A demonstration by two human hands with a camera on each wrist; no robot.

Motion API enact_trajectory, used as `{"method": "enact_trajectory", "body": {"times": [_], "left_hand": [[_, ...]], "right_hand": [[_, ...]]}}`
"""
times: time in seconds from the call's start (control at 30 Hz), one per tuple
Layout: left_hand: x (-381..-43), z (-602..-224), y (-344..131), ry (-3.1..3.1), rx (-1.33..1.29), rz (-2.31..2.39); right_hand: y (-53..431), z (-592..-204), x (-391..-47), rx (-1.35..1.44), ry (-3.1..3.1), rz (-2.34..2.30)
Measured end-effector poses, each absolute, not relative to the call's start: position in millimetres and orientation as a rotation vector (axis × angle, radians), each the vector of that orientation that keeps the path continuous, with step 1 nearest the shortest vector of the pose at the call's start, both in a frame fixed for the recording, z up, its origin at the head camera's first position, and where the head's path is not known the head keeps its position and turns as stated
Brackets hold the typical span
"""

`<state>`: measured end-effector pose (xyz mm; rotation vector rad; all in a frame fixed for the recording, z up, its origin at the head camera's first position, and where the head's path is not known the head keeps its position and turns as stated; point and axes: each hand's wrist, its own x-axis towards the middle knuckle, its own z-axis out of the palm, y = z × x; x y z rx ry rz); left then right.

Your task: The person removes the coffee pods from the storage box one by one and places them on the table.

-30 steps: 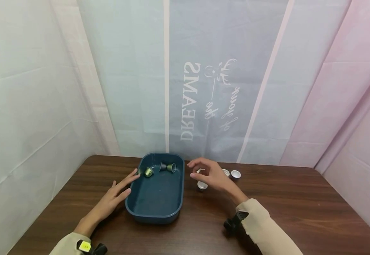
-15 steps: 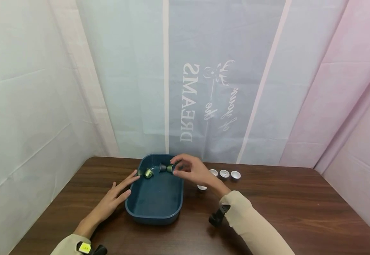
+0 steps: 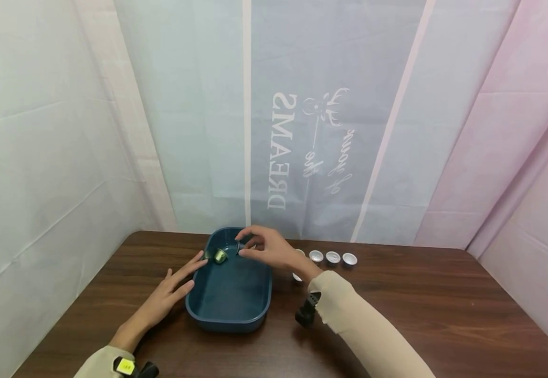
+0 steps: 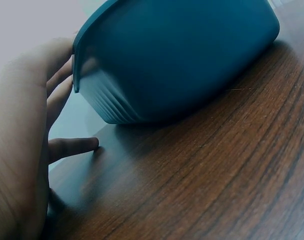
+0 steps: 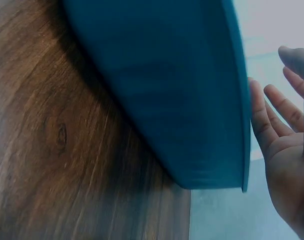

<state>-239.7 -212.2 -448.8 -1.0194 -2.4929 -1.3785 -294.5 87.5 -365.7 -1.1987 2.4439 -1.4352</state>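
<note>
A deep blue rectangular bin (image 3: 229,318) stands on the table. In it a green coffee capsule (image 3: 220,256) lies near the left wall, and the pale rim of a dark coffee capsule (image 3: 238,247) shows further right. My right hand (image 3: 266,247) reaches over the bin's right wall, thumb and index fingertips apart around that rim; another green capsule beyond it is hidden by the hand. The right wrist view shows the fingers loosely spread behind the bin wall. My left hand (image 3: 165,294) rests at the bin's left side, fingers extended along its rim.
Several coffee capsules, among them one with a silvery lid (image 3: 333,257), stand on the table to the right of the bin, some partly behind my right wrist. A printed fabric backdrop (image 3: 302,157) closes off the table's (image 3: 420,304) far edge.
My right hand has moved left from the capsules on the table, across the bin's right wall, to the dark capsule inside. The left hand has stayed in place.
</note>
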Motion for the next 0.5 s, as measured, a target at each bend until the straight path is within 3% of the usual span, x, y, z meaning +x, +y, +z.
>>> {"method": "enact_trajectory", "body": {"times": [0.5], "left_hand": [[-242,-448,-214,-2.512,-1.011,-1.376]], "right_hand": [[63,-374,-315,-1.283,2.516,-1.058]]}}
